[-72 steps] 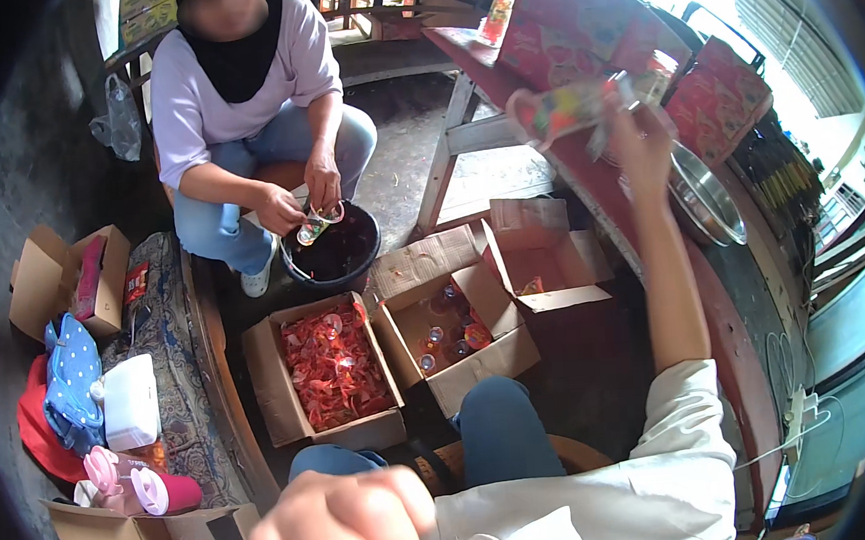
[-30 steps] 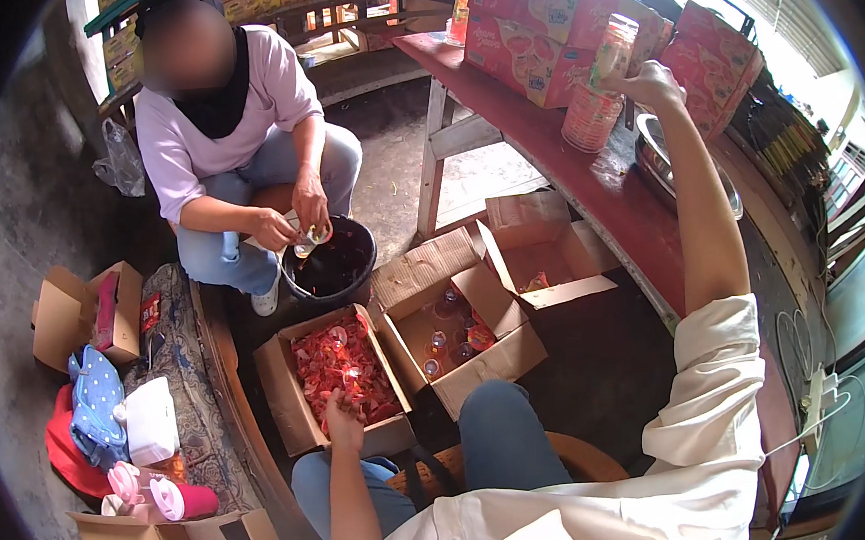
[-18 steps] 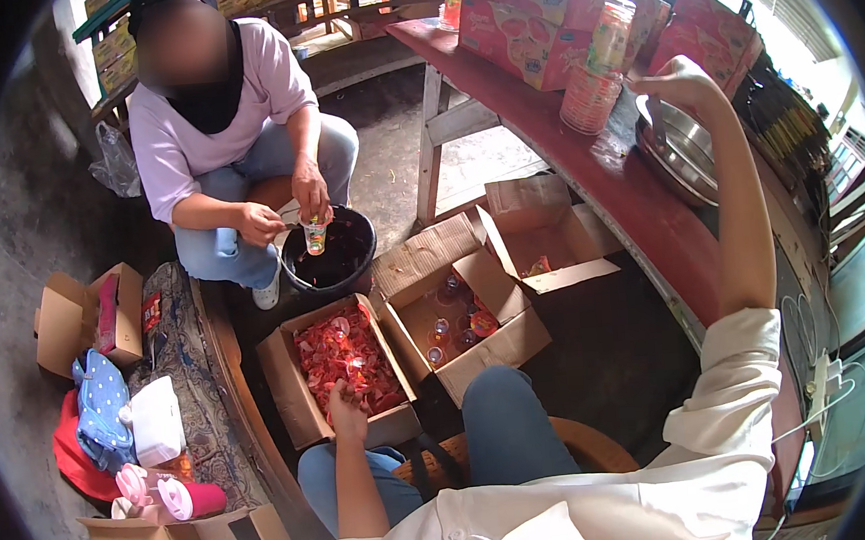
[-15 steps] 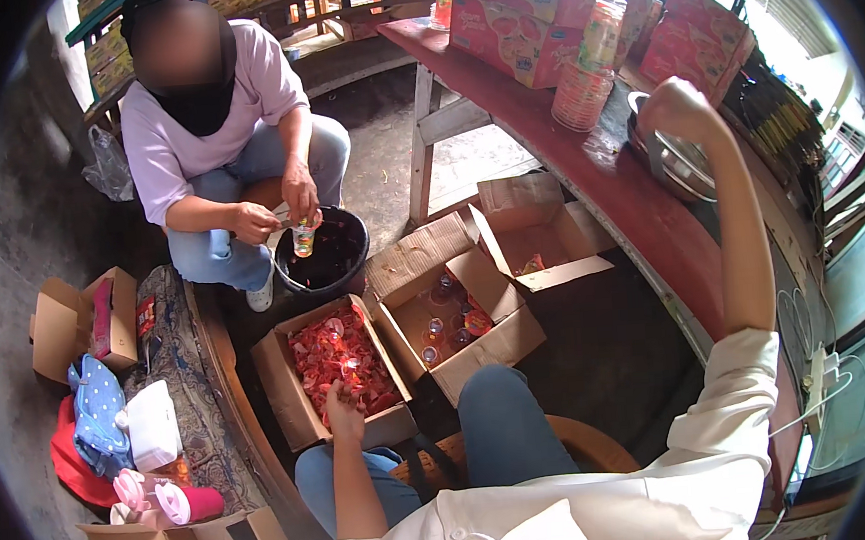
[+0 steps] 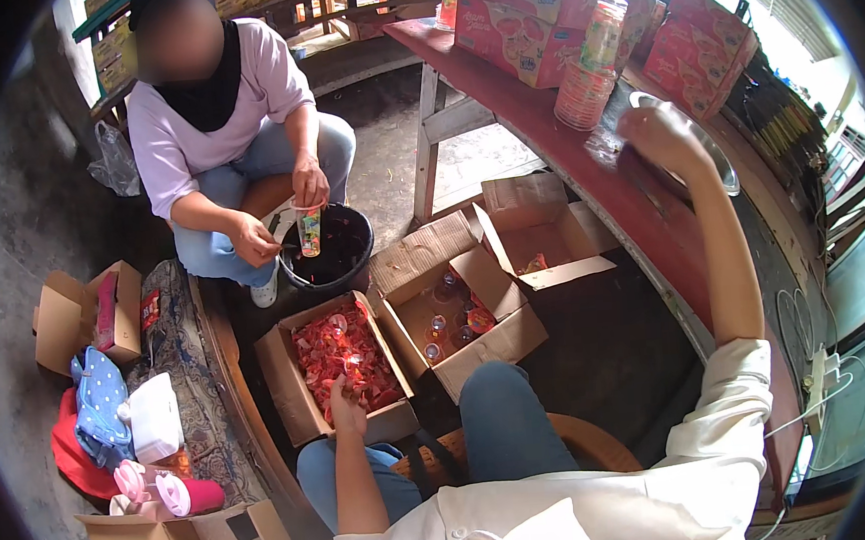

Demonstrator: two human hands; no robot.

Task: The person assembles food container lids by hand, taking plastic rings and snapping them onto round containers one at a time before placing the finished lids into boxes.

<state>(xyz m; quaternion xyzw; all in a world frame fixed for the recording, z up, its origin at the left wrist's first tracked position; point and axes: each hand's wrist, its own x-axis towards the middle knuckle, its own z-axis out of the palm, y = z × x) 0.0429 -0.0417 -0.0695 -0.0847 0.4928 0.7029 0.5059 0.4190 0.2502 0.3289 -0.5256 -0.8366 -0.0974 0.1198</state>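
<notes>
Co-worker's hand [image 5: 311, 183] holds 1 printed cup [image 5: 310, 232] over black bucket [image 5: 357, 271], presumably to catch drips. Left hand [image 5: 348, 408] half-curled at near rim of cardboard box [image 5: 286, 391] of red scraps (knee-side, likely for reach); grasp unclear. Cup stack [image 5: 584, 97] stands on red table [image 5: 505, 86]. Right hand [image 5: 660, 139] motion-blurred, can't tell if grasping; partly hides steel bowl [image 5: 730, 181].

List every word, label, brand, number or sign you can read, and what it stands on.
Pink cartons on the table: pale lettering, not copied.
Cup stack beside them: print too small to read.
Cup over the bucket: print too small.
Red packet: marks too small.
Yellow boxes: too small.
</notes>
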